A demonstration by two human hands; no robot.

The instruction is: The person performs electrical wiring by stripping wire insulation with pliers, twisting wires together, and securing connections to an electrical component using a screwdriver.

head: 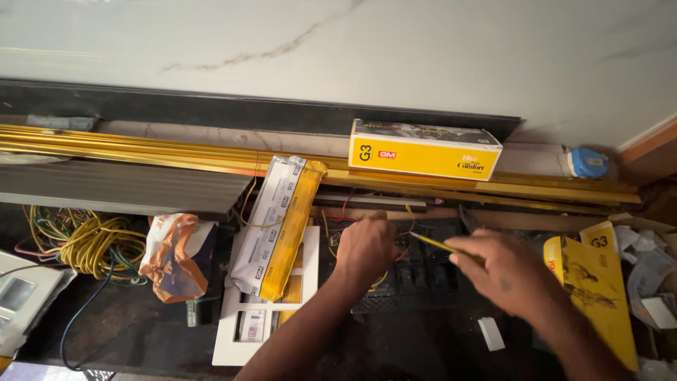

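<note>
My left hand rests with fingers curled on a black switch module block that lies on the dark floor, gripping its left end where red and yellow wires run in. My right hand holds a thin yellow-handled screwdriver, its tip pointing left toward the block just beside my left hand. The block's top is partly hidden by both hands.
A white switch frame plate and a white-and-yellow plastic packet lie to the left. A yellow box sits on long golden metal strips. Coiled wires, an orange-white bag and yellow packaging surround the spot.
</note>
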